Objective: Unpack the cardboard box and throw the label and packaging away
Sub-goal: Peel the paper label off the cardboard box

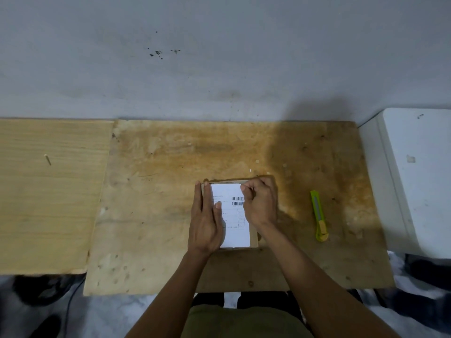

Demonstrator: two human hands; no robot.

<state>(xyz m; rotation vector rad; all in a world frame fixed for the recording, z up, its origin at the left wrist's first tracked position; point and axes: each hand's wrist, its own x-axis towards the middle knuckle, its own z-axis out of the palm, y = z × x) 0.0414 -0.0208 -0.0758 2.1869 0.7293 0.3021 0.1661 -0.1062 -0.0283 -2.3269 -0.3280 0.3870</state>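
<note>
A small cardboard box (254, 236) lies flat on the plywood table (170, 215), its top almost covered by a white label (234, 230) with barcodes. My left hand (206, 220) rests flat on the box's left side, fingers straight and together, pressing down on the label. My right hand (261, 203) is curled over the box's far right corner, fingertips pinched at the label's top right edge. Much of the box is hidden under both hands.
A green and yellow utility knife (319, 215) lies on the table to the right of the box. A lighter wooden board (48, 191) adjoins on the left. A white appliance (415, 179) stands at the right edge. A grey wall rises behind.
</note>
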